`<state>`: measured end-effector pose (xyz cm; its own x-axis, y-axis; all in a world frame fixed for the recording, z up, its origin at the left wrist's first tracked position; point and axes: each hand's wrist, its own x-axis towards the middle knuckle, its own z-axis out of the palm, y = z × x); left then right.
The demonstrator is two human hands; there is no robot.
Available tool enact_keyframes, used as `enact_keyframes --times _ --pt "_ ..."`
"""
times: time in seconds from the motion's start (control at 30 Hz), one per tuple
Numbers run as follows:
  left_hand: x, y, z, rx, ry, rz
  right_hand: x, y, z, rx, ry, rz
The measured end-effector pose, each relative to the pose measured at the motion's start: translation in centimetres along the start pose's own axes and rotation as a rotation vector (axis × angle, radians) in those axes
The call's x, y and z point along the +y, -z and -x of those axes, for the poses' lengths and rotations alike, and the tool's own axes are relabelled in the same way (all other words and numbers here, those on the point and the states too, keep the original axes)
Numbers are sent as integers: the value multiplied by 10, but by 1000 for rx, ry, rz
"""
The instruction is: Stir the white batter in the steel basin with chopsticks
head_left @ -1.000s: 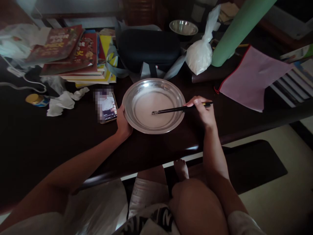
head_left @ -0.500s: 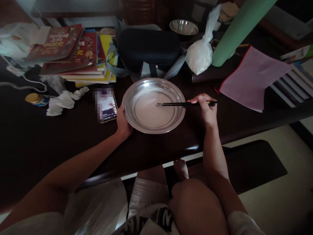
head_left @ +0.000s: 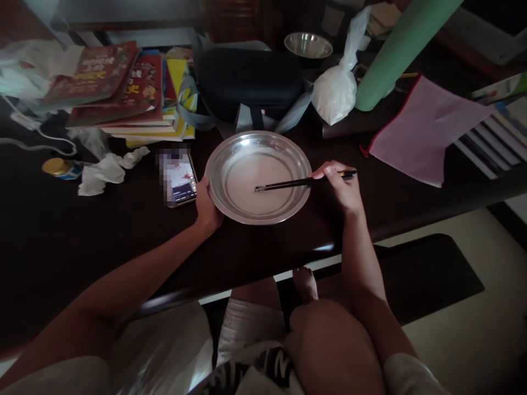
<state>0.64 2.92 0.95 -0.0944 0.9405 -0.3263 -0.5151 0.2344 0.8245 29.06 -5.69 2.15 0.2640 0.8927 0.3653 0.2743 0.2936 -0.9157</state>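
Note:
A shallow steel dish point(head_left: 230, 208) with pale, milky liquid in it sits on the dark table point(head_left: 61, 241) in front of me. My left hand point(head_left: 208, 206) grips the dish's left rim. My right hand point(head_left: 340, 189) holds dark chopsticks point(head_left: 288, 184) at the dish's right side. Their tips rest in the liquid near the dish's middle.
A phone point(head_left: 179, 178) lies just left of the dish, with crumpled tissue point(head_left: 105, 170) and a small jar point(head_left: 61, 167) further left. Behind are stacked books point(head_left: 123, 93), a black case point(head_left: 251, 79), a tied white bag point(head_left: 340, 88), a small steel bowl point(head_left: 308, 46), a green roll point(head_left: 399, 49) and a pink pouch point(head_left: 424, 129).
The chopstick tips swept up to the far side of the liquid, then came back toward me and left. My left hand and the dish stayed put.

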Motion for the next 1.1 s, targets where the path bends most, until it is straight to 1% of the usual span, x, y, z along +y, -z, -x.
enact_keyframes --times 0.07,0.17,0.2,0.23,0.33,0.37,0.4,0.5,0.53,0.57,0.67,0.73,0.83,0.9,1.0,1.03,1.1 --pt "-1 1 0 -13 -9 -10 0 0 0 -4 7 24" --pt "-2 4 -2 -26 -30 -32 -1 0 0 100 19 -4" --pt "-3 4 -3 -27 -35 -37 -1 0 0 112 21 -22" --pt "-3 4 -3 -26 -37 -38 -1 0 1 96 21 -33" --pt "-1 2 -1 -15 -21 -17 0 0 1 -23 23 -12" --pt "-1 1 -1 -15 -9 -6 0 0 1 -35 29 -2" --pt "0 0 0 -17 1 2 0 0 1 -18 37 1" --pt "1 -1 2 -17 11 15 1 1 1 98 46 -35" --pt "1 -2 2 -12 8 19 1 0 1 110 38 -44" --pt "1 -2 2 -4 6 21 0 0 1 94 28 -44" --pt "1 -2 2 4 19 19 1 0 0 -8 12 1" --pt "2 -2 2 4 28 19 1 1 0 10 20 13" --pt "3 -3 3 23 12 25 1 2 1 114 27 -15" --pt "4 -4 3 30 9 22 1 2 1 91 15 -24" --pt "4 -5 4 18 21 20 0 1 1 -16 11 6" --pt "4 -6 5 16 26 22 0 0 1 -19 17 18" --pt "5 -6 6 18 35 25 0 1 0 42 26 24"
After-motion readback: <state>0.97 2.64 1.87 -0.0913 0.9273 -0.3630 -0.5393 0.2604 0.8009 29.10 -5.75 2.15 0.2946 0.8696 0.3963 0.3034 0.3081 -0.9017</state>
